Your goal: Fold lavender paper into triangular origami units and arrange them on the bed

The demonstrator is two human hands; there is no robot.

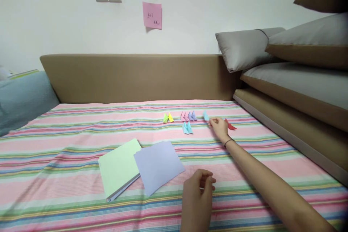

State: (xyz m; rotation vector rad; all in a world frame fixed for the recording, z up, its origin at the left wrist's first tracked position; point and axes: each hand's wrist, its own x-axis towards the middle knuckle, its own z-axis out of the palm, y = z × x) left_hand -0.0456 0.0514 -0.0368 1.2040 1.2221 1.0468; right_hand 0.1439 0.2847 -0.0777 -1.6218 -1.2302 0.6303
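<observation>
My right hand (219, 128) reaches out to the far right part of the cloth. Its fingertips are closed on the lower edge of a light blue folded paper piece (205, 115). A red folded paper piece (230, 125) lies just right of that hand, partly behind it. Near the front, my left hand (198, 195) hovers with loosely curled fingers, a gap inside them and nothing visible held. To the left of my right hand lie pink and purple folded pieces (188, 116) in a row, two light blue ones (187, 127), and a green and yellow pair (168, 117).
A stack of light green sheets (119, 166) and a purple sheet (160, 166) lie on the striped cloth (67, 188). Grey and brown cushions (296, 76) are piled along the right. A brown backrest (136, 78) runs along the wall; a blue cushion (24, 98) is at left.
</observation>
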